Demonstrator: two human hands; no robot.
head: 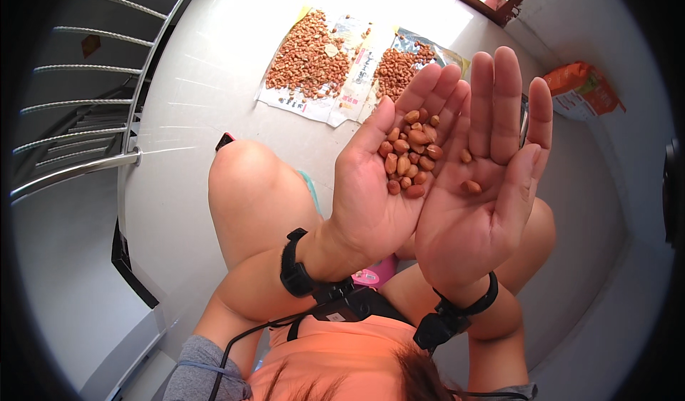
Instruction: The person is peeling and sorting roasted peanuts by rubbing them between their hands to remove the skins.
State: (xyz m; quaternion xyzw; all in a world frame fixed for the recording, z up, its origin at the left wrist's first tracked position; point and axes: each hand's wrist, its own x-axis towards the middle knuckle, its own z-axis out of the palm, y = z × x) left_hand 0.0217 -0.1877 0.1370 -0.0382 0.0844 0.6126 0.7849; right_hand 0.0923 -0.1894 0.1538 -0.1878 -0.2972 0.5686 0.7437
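Observation:
My left hand (369, 187) is cupped palm up and bears a small heap of shelled, red-skinned peanut kernels (412, 149). Against its side lies my right hand (476, 197), also palm up, with fingers stretched out. Two loose peanut kernels (471, 187) rest on the right palm. Beyond the hands, a wide layer of peanut kernels (307, 58) covers a flattened printed bag (321, 112) on the floor. Beside it is a second pile of kernels (396, 69), partly hidden by my left fingers.
A metal railing with rope-patterned bars (96, 69) borders the pale floor (198, 80) on the left. An orange-and-white bag (580, 90) stands by the right wall. Near my left knee lies a small black-and-red object (225, 141). Something pink (377, 273) shows between my legs.

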